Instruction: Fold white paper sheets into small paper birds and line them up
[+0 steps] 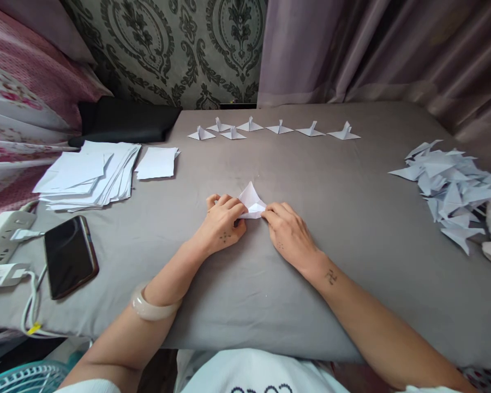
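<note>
Between the left hand (pixel 223 222) and the right hand (pixel 289 233), a small folded white paper (pixel 252 205) lies on or just above the worktop (pixel 245 305), its sides grasped by both. I judge it light, crisp and easily creased, best pinched gently at its folded edges. The left hand covers its left side; underside and inner folds I cannot make out.

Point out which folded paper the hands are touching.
The folded paper between the left hand and right hand; those in the far row and right-side pile are untouched.
</note>
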`<control>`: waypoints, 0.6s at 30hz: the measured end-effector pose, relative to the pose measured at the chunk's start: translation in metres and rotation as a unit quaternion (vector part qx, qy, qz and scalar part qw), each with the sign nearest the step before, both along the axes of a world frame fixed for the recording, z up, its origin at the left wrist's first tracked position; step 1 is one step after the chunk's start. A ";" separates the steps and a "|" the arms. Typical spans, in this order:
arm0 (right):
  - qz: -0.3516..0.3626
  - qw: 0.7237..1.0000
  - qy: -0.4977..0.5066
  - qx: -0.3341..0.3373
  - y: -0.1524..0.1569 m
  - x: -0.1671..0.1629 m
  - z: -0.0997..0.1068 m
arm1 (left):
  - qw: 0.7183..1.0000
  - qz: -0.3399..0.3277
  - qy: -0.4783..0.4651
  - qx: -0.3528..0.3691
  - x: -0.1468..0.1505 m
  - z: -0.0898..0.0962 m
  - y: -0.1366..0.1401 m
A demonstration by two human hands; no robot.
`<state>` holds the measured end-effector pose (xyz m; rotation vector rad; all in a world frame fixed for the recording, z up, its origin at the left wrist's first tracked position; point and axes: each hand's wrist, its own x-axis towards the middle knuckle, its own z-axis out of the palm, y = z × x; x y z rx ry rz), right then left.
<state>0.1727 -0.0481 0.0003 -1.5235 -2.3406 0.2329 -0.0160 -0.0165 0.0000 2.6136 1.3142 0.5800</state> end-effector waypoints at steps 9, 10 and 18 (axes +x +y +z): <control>0.017 0.999 -0.043 -0.010 -0.006 -0.002 0.006 | 1.000 -0.018 0.001 -0.008 -0.008 -0.001 0.004; 0.018 0.999 -0.048 -0.011 -0.006 -0.001 0.006 | 1.000 -0.023 0.003 -0.008 -0.009 -0.001 0.004; 0.015 0.994 -0.104 -0.036 -0.007 -0.003 0.017 | 0.994 -0.020 -0.003 0.110 -0.008 0.002 0.002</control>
